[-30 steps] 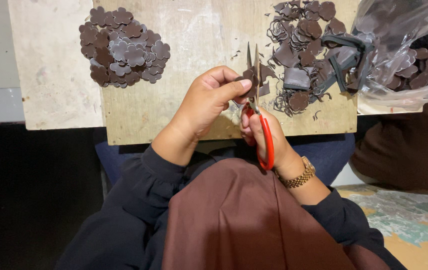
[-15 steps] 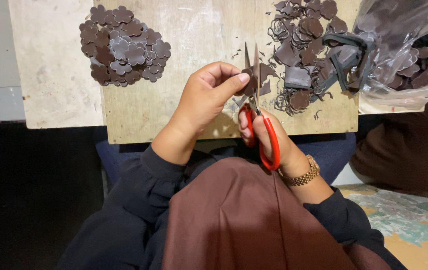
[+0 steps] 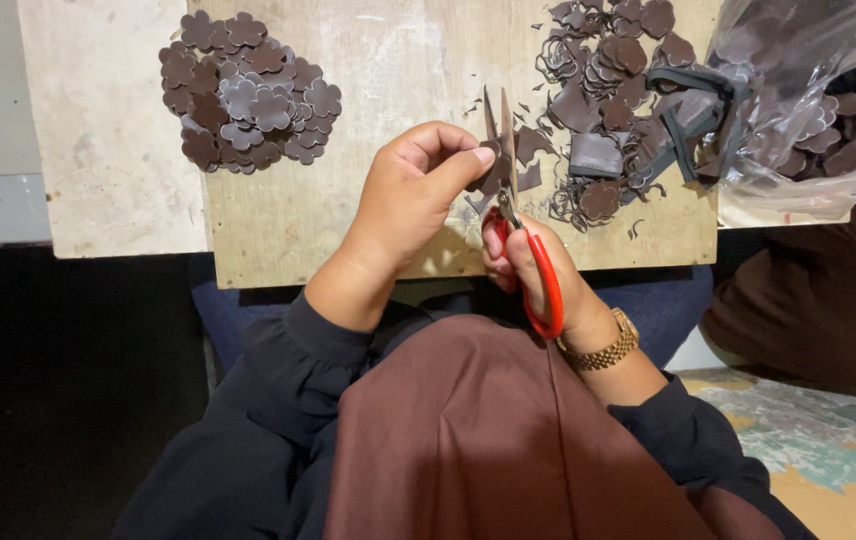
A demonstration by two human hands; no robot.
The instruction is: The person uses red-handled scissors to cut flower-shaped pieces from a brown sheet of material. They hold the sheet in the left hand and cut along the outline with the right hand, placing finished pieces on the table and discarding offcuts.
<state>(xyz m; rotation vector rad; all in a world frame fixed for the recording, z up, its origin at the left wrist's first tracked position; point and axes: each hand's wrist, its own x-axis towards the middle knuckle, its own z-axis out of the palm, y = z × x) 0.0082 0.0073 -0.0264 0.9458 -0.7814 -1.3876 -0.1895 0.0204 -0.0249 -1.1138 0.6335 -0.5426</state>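
- Scissors [image 3: 513, 210] with red handles sit in the right hand [image 3: 538, 275], blades pointing up and away from the body, tips parted a little around a small dark brown piece [image 3: 493, 170].
- Right grip: fingers threaded through the red loops, closed on the handles. A gold-coloured watch [image 3: 603, 350] circles that wrist.
- Left hand [image 3: 413, 205] pinches the brown piece between thumb and forefinger, narrow grip, holding it right at the blades. Piece is mostly hidden by thumb and steel; its outline cannot be told.
- Both hands hover just above the near edge of the wooden board [image 3: 398, 70], which serves as the work surface across the lap.
- Far left on the board: a heap of finished flower shapes [image 3: 248, 90], brown and greyish, lying flat and overlapping.
- Far right: a pile of offcuts and uncut pieces [image 3: 618, 90], thin curled trimmings, some squarish blanks, a few flower outlines mixed in. Just beyond it, a clear plastic bag [image 3: 818, 100] with more dark pieces inside.
- Judgement on the step: trimming is under way on 1 piece, somewhere mid-outline rather than at start or finish, though the hidden edge makes that uncertain.
- Judgement on the next move: it calls for the left fingers to turn the piece a small amount so the next curve meets the blades, with short snips near the pivot and the thumb kept out of the cutting line.
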